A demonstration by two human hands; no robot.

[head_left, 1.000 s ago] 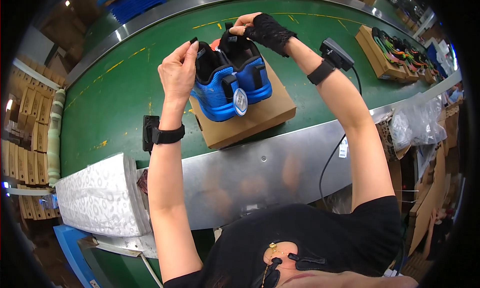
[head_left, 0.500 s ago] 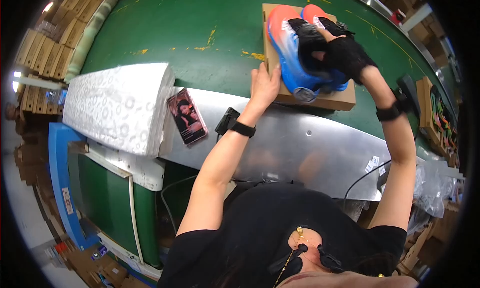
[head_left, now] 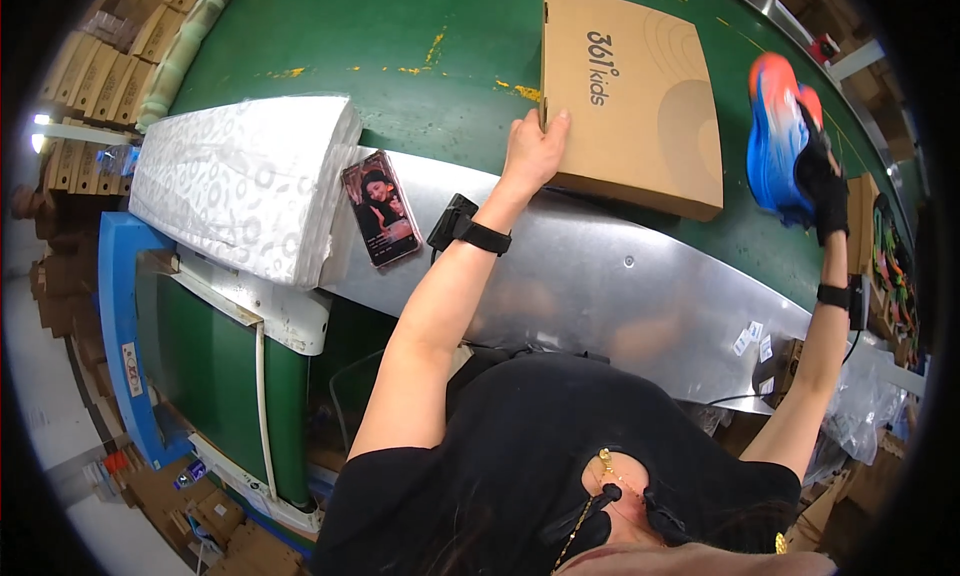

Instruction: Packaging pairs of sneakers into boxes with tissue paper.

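Observation:
A closed brown cardboard shoe box lies flat at the near side of the green work surface. My bare left hand grips its near left edge, with the thumb on the lid and the fingers along the side. To the right of the box, my right hand, in a black glove, is closed on a pair of sneakers. These are coral at the toes, fading through white to blue at the heels, and sit side by side. The gloved fingers are partly hidden by the shoes.
A phone lies on the metal ledge, beside a plastic-wrapped stack of patterned white paper. Small white labels are on the ledge at right. A box of colourful items and clear plastic bags are at far right.
The sneakers have moved off the box lid to the right in my right hand, uncovering the lid. My left hand has stayed at the box's left edge.

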